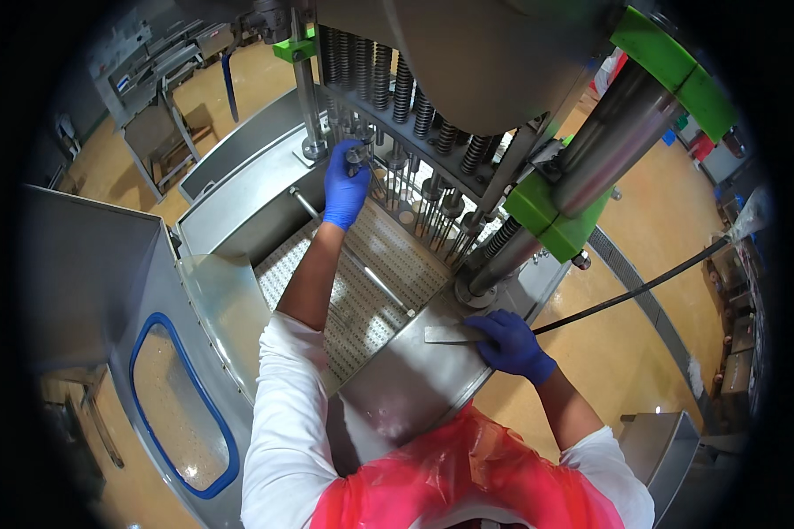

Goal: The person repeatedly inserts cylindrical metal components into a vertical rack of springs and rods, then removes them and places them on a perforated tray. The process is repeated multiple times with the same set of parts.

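Observation:
My left hand (pixel 346 187), in a blue glove, reaches into the machine with its fingers closed round a small metal fitting (pixel 358 156) beside the row of needles (pixel 441 212). My fingers hide part of that fitting. Below and to the right, my right hand (pixel 513 346), also blue-gloved, grips one end of a flat grey metal bar (pixel 454 334). The bar lies over the steel side plate (pixel 397 388) of the machine. Between my arms runs a perforated white conveyor belt (pixel 370 326), crossed by a thin metal rod (pixel 370 280).
Coil springs (pixel 381 78) stand in a frame above the needles. A thick steel column (pixel 613 141) with green clamps (pixel 551 216) rises on the right. A black hose (pixel 635 293) stretches off to the right. A blue-rimmed panel (pixel 229 441) is at lower left.

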{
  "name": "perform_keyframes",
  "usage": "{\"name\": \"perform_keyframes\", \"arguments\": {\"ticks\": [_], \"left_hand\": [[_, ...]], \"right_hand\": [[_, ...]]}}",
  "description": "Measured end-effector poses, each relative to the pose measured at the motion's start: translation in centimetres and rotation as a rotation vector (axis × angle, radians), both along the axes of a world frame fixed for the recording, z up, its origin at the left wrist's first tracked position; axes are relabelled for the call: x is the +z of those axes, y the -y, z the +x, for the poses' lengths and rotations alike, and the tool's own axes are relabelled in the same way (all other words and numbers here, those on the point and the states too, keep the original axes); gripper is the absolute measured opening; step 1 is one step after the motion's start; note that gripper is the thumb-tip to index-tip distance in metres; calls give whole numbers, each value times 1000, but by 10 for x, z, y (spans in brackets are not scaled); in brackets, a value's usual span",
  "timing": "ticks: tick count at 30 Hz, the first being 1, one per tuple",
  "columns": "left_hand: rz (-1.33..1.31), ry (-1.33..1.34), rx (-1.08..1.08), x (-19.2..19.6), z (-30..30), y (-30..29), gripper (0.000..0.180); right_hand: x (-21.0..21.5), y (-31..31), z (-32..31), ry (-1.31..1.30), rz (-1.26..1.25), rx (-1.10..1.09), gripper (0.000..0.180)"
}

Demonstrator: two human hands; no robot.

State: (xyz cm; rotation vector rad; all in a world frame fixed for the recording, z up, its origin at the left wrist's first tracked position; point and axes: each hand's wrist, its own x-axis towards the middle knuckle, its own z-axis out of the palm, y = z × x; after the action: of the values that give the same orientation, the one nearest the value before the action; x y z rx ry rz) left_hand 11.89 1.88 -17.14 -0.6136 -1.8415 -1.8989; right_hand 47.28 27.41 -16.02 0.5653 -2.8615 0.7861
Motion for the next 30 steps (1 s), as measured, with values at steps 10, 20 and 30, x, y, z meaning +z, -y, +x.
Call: {"name": "perform_keyframes", "arguments": {"ticks": [10,20,30], "left_hand": [[-220,-63,200,28,15,-2,42],[-289,-77,265,25,13,-10,40],[-203,171,233,14,-1,0,38]], "right_hand": [[5,4,0,-31,-34,-16,48],[2,1,1,-3,4,-16,50],[-2,1,-4,-43,-38,17,51]]}}
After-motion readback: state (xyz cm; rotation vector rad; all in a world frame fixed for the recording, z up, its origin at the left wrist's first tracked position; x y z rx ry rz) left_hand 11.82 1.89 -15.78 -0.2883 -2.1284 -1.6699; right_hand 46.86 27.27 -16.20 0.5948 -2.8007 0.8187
